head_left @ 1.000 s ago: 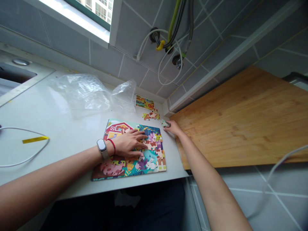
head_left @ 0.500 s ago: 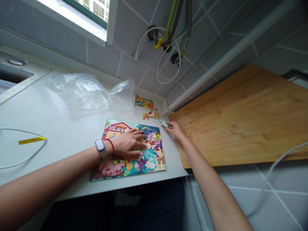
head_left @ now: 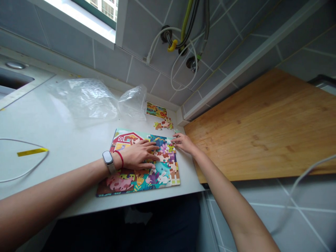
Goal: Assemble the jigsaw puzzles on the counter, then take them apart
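A colourful farm-animal jigsaw puzzle [head_left: 120, 183] lies on the white counter, with a red barn at its upper left and a white rabbit at its lower right. My left hand [head_left: 140, 155] rests flat across its middle, fingers spread, hiding part of the picture. At the puzzle's upper right edge, my right hand [head_left: 183, 142] pinches a puzzle piece [head_left: 172, 141], mostly covered by the fingers. Loose puzzle pieces [head_left: 165, 124] sit just beyond the puzzle, below a small picture card [head_left: 156, 110].
Crumpled clear plastic [head_left: 91, 99] spreads behind the puzzle. A wooden board [head_left: 262, 129] stands to the right. White cable [head_left: 42, 162] with a yellow tag lies at left, near a sink [head_left: 15, 78]. Hoses [head_left: 187, 24] hang by the tiled wall.
My right hand has moved left with the puzzle piece, from beside the puzzle to its upper right edge. My left hand stays flat on the puzzle.
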The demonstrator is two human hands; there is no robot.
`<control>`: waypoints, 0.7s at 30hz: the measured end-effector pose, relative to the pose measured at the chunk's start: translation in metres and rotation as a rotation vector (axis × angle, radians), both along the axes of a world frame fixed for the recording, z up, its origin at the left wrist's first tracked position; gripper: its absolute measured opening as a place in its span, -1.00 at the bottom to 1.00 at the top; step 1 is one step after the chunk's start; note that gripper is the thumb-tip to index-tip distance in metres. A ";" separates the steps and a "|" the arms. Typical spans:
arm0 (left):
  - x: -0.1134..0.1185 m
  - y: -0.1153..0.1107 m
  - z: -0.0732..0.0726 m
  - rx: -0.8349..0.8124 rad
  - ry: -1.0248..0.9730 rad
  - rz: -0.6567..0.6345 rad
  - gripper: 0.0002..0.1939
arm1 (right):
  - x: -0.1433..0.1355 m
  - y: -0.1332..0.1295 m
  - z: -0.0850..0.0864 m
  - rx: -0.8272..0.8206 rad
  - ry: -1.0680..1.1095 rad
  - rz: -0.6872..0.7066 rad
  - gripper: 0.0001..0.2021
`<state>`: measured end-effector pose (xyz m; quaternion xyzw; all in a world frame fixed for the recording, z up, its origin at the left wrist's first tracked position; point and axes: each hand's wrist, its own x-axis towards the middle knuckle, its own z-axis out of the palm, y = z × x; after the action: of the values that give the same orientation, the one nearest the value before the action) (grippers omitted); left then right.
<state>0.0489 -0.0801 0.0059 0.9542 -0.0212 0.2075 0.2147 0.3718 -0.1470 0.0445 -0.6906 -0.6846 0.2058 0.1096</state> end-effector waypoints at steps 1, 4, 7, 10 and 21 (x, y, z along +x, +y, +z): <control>0.000 0.000 0.000 -0.003 0.000 0.003 -0.58 | 0.000 0.000 0.000 0.007 0.004 -0.007 -0.74; 0.000 0.000 0.000 -0.002 0.002 0.008 -0.59 | -0.002 -0.001 -0.003 0.044 0.017 -0.051 -0.78; -0.001 0.000 0.000 0.004 -0.006 -0.006 -0.59 | -0.007 -0.004 -0.009 0.049 0.050 -0.096 -0.74; -0.001 0.001 -0.001 0.008 0.000 -0.001 -0.60 | -0.009 -0.007 -0.016 0.017 0.124 -0.121 -0.74; 0.004 0.012 0.001 -0.534 -0.150 0.311 -0.58 | -0.006 -0.016 -0.034 0.080 0.309 -0.193 -0.65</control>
<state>0.0527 -0.0679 0.0072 0.8379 0.1645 0.3060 0.4210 0.3659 -0.1628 0.0104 -0.7083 -0.5980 0.2704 0.2600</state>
